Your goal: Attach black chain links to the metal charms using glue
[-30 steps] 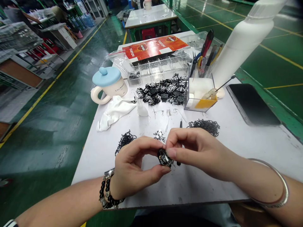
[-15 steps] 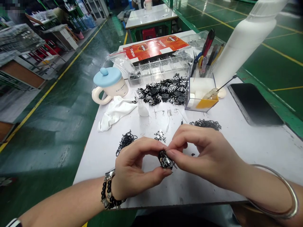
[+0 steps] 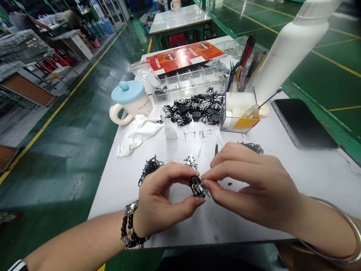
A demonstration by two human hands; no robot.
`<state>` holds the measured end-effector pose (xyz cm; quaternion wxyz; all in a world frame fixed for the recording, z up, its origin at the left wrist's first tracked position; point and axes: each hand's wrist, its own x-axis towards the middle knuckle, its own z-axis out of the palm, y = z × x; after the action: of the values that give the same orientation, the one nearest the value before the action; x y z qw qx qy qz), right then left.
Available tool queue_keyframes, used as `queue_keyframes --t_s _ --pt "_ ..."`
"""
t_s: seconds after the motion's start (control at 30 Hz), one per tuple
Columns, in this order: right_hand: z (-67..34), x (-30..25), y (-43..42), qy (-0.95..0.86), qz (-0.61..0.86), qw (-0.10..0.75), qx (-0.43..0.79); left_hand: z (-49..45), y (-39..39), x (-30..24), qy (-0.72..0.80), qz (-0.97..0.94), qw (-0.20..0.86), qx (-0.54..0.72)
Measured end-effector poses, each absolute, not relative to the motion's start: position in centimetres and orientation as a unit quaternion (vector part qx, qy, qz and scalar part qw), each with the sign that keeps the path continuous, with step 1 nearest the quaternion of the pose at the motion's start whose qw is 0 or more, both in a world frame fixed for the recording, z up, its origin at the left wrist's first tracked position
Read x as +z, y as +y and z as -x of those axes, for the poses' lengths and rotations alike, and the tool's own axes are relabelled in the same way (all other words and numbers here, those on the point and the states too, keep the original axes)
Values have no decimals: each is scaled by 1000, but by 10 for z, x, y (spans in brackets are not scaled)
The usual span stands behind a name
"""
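Mug [image 3: 135, 103]: "CHIIKAWA". Red card [image 3: 183, 56]: "CUSTOM".

Fingertips of the left hand [image 3: 160, 205] and right hand [image 3: 254, 188] cover much of the small black part [image 3: 198, 187] pinched between them; its shape is too small to tell. The right hand hides most of the chain pile [image 3: 255, 147] just beyond it and all but the far end of a thin dark tool [image 3: 216, 149]. At far right, the tall white bottle [image 3: 290, 45] is cut off by the top edge.
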<state>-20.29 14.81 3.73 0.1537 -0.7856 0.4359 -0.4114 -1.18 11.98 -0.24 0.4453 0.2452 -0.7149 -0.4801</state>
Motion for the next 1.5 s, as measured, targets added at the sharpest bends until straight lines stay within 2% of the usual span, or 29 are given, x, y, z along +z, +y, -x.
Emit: queue_keyframes --t_s 0.43,0.53,0.77,0.87,1.17,1.5 --pt "205 34 148 402 802 132 -422 11 118 -2 -723 -240 428 -486" --pt "204 34 147 424 783 178 -420 10 118 -2 -722 -248 426 -486" --pt "203 36 148 491 675 367 -411 10 119 -4 -718 -250 436 -482" --pt "201 35 148 508 643 399 -411 10 119 -4 -716 -259 439 -477" --pt "199 37 150 541 611 433 -383 10 117 -4 -741 -269 451 -418" --pt "204 37 146 537 650 401 -358 11 115 -3 -767 -267 437 -388"
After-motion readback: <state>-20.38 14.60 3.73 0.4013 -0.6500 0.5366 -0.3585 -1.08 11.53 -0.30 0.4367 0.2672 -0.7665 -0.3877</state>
